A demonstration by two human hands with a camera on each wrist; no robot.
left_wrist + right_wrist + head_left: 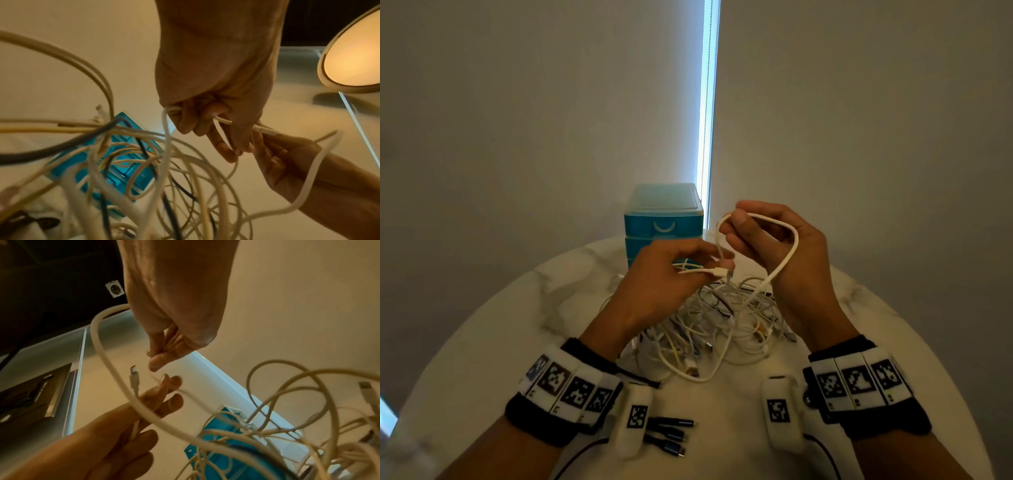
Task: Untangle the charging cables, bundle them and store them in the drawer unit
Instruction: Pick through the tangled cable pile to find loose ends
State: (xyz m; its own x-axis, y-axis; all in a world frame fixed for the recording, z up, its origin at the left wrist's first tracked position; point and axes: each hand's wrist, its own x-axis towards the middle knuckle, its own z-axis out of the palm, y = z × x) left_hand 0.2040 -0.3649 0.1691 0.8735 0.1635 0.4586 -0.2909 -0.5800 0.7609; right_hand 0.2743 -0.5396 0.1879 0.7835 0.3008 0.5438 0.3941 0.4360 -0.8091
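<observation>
A tangled pile of white and dark charging cables (722,322) lies mid-table, in front of the blue drawer unit (664,205), whose drawers are closed. Above the pile, my left hand (709,269) pinches the plug end (719,272) of one thick white cable (795,240). My right hand (738,222) pinches the same cable higher up, and it forms a loop round that hand before dropping back into the pile. In the left wrist view my left hand (205,123) grips this cable. The right wrist view shows my right hand (162,363) and the plug (133,378).
The round white marble table (517,325) carries everything. Three dark cable plugs (671,435) lie near the front edge, between my wrists. A lit lamp shade (349,65) hangs to one side. The wall and a window blind stand behind the drawer unit.
</observation>
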